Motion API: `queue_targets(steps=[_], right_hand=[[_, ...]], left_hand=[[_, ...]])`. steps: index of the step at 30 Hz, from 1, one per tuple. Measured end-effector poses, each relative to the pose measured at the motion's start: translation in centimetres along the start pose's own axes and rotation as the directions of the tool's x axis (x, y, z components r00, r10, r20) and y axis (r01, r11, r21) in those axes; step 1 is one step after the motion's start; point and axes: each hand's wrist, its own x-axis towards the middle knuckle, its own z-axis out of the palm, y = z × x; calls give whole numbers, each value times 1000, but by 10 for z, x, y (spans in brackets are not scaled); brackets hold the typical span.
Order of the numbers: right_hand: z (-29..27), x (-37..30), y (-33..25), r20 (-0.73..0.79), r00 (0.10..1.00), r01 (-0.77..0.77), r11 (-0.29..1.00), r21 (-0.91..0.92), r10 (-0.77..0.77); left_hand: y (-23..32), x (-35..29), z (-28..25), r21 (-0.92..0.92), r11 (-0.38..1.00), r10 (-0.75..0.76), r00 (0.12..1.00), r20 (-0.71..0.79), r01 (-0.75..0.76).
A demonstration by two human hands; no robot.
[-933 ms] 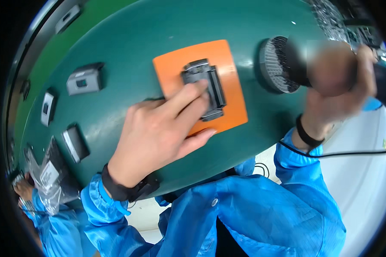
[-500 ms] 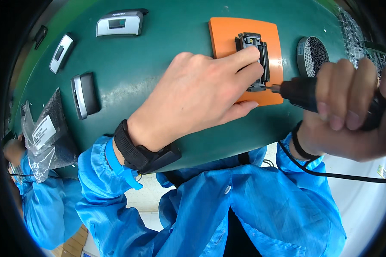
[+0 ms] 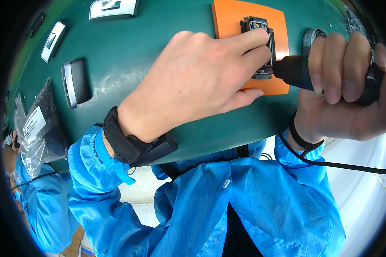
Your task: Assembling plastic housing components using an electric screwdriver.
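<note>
Swung over from the tub [image 3: 307,40], my screwdriver [image 3: 294,70] reaches the black part [image 3: 257,24] on the orange pad [image 3: 228,19]. My left hand [image 3: 201,75], loosely spread, touches that part; my right hand [image 3: 351,81] wraps the screwdriver. Leftmost, a plastic bag [image 3: 39,135] holds something dark; the tub, small pieces.

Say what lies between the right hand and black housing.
In the head view, the front of the black screwdriver spans from the right hand to the black housing.

Left hand [image 3: 203,73] stretches palm down; right hand [image 3: 339,113] curls its fingers.
</note>
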Motion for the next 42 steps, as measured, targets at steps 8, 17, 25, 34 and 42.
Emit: queue_targets(steps=[8, 17, 25, 34, 42], right_hand=[[-1, 3, 5, 21, 1000, -11, 1000, -10, 12], [1, 9, 3, 138, 989, -38, 998, -50, 44], [20, 2, 10, -3, 1000, -9, 993, -119, 9], [-17, -15, -61, -320, 899, 346, 933, 100, -299], [-21, -50, -62, -568, 785, 259, 964, -64, -249]], left_hand=[[-2, 2, 1, 4, 1000, 7, 1000, -1, -7], [1, 1, 1, -34, 999, -10, 1000, -17, 10], [2, 1, -1, -6, 1000, 23, 999, -37, -23], [25, 4, -31, -147, 969, -215, 970, -110, 198], [45, 34, -17, -12, 876, -483, 874, -63, 483]])
